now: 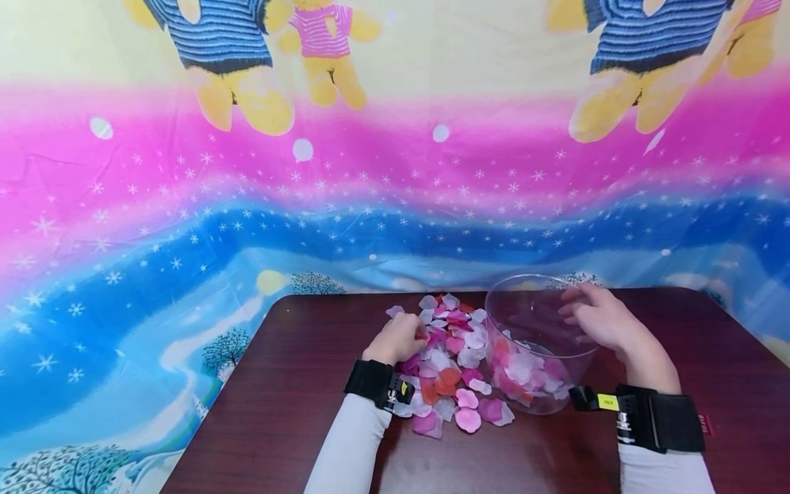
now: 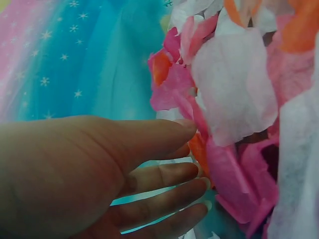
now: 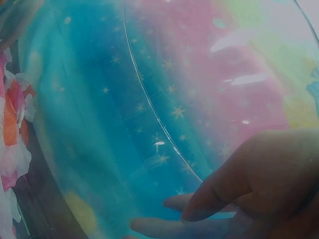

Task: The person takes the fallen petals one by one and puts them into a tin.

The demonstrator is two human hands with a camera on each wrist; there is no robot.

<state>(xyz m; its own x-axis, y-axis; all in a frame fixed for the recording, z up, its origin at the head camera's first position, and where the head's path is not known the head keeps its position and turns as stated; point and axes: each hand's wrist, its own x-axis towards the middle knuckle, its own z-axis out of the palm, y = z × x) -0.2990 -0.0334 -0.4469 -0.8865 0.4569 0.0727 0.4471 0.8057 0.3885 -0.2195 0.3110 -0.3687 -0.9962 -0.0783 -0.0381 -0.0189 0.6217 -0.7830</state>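
Observation:
A loose heap of artificial flower petals (image 1: 453, 343), pink, white, red and orange, lies on the table. At its left edge is my left hand (image 1: 398, 337); thumb and forefinger come together and pinch at a pink petal (image 2: 199, 117), with the other fingers (image 2: 164, 206) stretched along the heap. Beside the heap stands a clear plastic tub (image 1: 537, 405) with more petals (image 1: 524, 370) at its bottom. My right hand (image 1: 601, 319) holds the tub's right rim. In the right wrist view, the thumb (image 3: 219, 194) overlaps the rim and the fingers lie beyond it, partly hidden.
The dark wooden table (image 1: 278, 425) extends to both sides of the heap and tub. Behind it hangs a printed cloth (image 1: 395, 171) with bears and snowflakes. Black straps (image 1: 370, 383) with small cameras circle both wrists. A few petals (image 1: 468, 420) lie toward the table's front.

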